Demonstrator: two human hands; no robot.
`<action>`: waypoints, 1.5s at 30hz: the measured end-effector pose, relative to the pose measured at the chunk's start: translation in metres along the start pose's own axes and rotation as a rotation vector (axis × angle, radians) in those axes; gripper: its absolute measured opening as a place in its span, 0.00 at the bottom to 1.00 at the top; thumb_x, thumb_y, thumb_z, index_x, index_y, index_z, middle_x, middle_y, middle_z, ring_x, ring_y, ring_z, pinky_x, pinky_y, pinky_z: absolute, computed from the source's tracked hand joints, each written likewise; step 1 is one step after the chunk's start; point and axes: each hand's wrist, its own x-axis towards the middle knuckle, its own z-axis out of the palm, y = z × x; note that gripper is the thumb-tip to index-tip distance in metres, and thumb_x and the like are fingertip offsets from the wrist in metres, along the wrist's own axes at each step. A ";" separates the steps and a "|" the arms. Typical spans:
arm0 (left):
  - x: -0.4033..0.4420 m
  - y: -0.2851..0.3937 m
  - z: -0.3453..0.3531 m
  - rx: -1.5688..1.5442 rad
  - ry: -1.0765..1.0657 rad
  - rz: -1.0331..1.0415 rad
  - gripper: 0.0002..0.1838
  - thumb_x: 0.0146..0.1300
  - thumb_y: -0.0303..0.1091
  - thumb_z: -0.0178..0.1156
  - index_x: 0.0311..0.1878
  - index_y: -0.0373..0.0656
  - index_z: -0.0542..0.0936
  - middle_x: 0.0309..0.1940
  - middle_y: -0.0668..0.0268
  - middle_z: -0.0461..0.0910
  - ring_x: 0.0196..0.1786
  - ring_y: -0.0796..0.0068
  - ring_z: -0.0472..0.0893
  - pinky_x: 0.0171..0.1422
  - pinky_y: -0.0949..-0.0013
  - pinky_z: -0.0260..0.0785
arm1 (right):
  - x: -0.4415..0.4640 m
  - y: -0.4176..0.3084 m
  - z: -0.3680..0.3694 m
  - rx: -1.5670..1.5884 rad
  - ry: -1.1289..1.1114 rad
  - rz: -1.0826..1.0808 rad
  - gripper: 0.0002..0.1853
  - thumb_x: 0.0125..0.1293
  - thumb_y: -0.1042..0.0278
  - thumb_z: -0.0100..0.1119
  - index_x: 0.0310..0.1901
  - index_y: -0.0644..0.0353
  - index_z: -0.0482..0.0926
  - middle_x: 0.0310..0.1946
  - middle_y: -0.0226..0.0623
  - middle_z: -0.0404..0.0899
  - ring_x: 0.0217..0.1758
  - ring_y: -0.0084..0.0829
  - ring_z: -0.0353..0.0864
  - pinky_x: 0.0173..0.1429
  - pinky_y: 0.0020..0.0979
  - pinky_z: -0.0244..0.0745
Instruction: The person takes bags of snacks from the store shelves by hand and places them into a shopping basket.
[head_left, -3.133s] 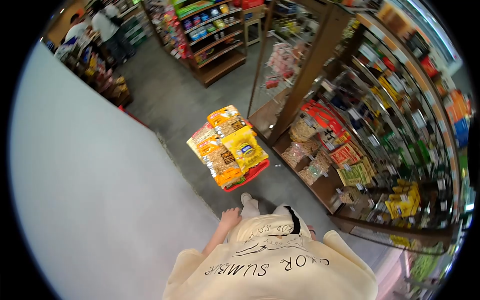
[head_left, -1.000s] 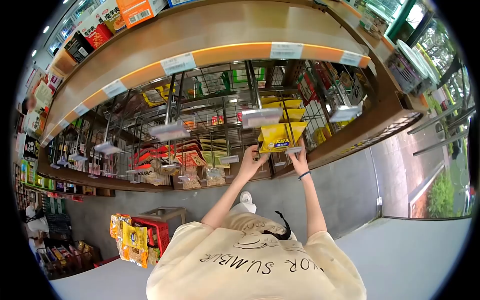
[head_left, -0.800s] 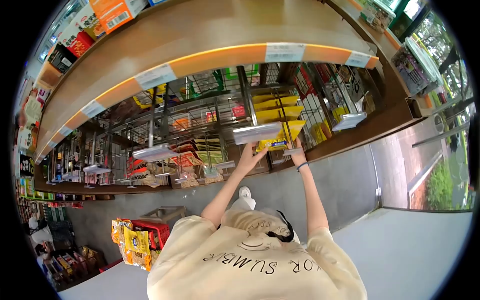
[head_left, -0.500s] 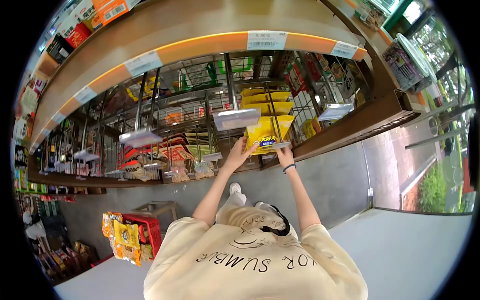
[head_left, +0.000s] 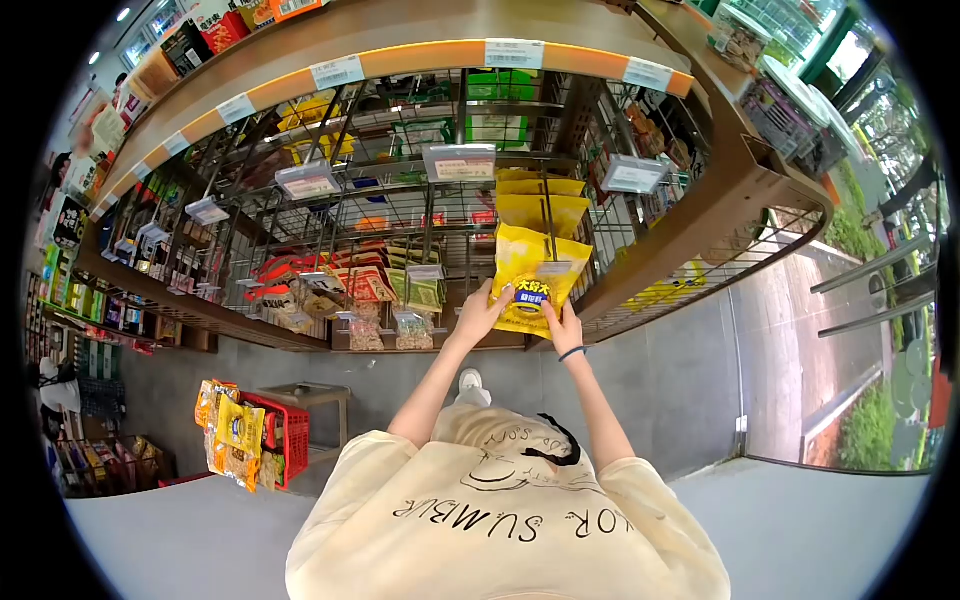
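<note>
A yellow snack bag (head_left: 537, 265) with a blue label faces me at the front of a hook on the shelf rack. My left hand (head_left: 482, 312) grips its left edge, thumb on the front. At the lower right edge, my right hand (head_left: 562, 326) pinches the same bag, thumb on its front. More yellow bags (head_left: 540, 207) hang in a row behind it. A small price tag holder (head_left: 556, 268) at the hook's end overlaps the bag's upper part. The fingers behind the bag are hidden.
Red and green snack packets (head_left: 365, 283) hang to the left. Price tag holders (head_left: 460, 163) stick out from the rack. A red basket (head_left: 296, 440) full of yellow and orange bags is by a low stool (head_left: 335, 395) at the lower left. A window (head_left: 790, 350) is at right.
My view has shifted, so the rack's lower part shows more. My right hand has moved from near the hook's tag to the front of the bag. Both hands remain on the bag.
</note>
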 end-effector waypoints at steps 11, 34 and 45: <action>-0.043 0.023 0.020 -0.029 0.226 0.011 0.25 0.55 0.52 0.48 0.36 0.34 0.72 0.22 0.54 0.75 0.29 0.59 0.76 0.32 0.68 0.65 | -0.033 -0.025 -0.020 0.130 0.029 -0.028 0.23 0.56 0.54 0.49 0.48 0.61 0.62 0.35 0.48 0.74 0.40 0.45 0.73 0.41 0.33 0.67; -0.150 0.027 0.058 0.026 0.354 -0.198 0.24 0.54 0.51 0.49 0.30 0.33 0.71 0.22 0.49 0.73 0.31 0.52 0.74 0.32 0.64 0.63 | -0.108 0.003 -0.053 0.147 -0.106 0.050 0.17 0.57 0.55 0.48 0.37 0.64 0.69 0.19 0.40 0.72 0.20 0.28 0.71 0.26 0.26 0.63; -0.255 -0.015 0.085 0.000 0.347 -0.406 0.27 0.52 0.53 0.50 0.33 0.32 0.73 0.22 0.49 0.74 0.30 0.54 0.75 0.32 0.63 0.65 | -0.199 0.056 -0.061 0.165 -0.583 0.279 0.19 0.53 0.61 0.55 0.42 0.68 0.70 0.35 0.38 0.75 0.38 0.25 0.72 0.43 0.25 0.66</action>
